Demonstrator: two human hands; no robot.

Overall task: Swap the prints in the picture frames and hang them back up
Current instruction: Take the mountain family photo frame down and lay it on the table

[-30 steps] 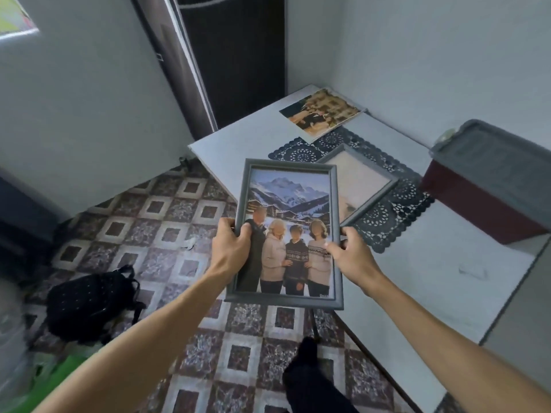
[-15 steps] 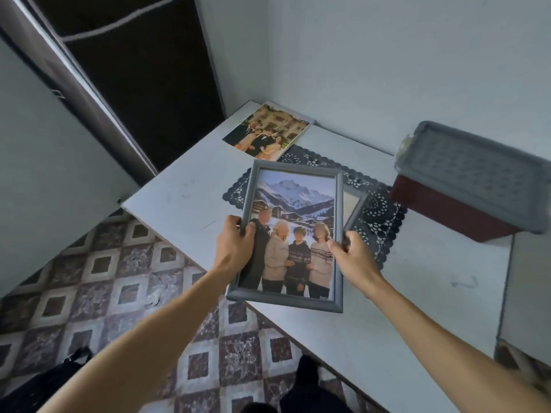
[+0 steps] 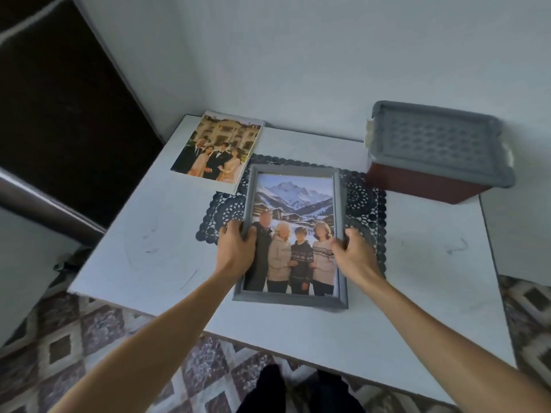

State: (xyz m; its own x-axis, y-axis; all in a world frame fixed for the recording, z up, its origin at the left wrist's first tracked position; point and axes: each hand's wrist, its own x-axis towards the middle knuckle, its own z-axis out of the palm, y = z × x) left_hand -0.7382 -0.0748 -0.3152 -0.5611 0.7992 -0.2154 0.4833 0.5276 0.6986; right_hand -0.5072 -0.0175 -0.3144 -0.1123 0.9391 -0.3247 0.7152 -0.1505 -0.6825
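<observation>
Here both hands (image 3: 237, 251) grip the grey frame (image 3: 293, 300).

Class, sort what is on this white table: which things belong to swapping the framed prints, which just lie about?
Job: grey picture frame holding the snowy mountain print, gripped by left hand and right hand; loose unframed print of a formal group.
Lying about: dark lace mat; red box with grey plastic lid.

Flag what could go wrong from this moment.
The left hand and right hand grip the frame only by its side edges, so it may slip onto the table. The loose print lies at the table's far corner, where a nudge could push it off.
</observation>
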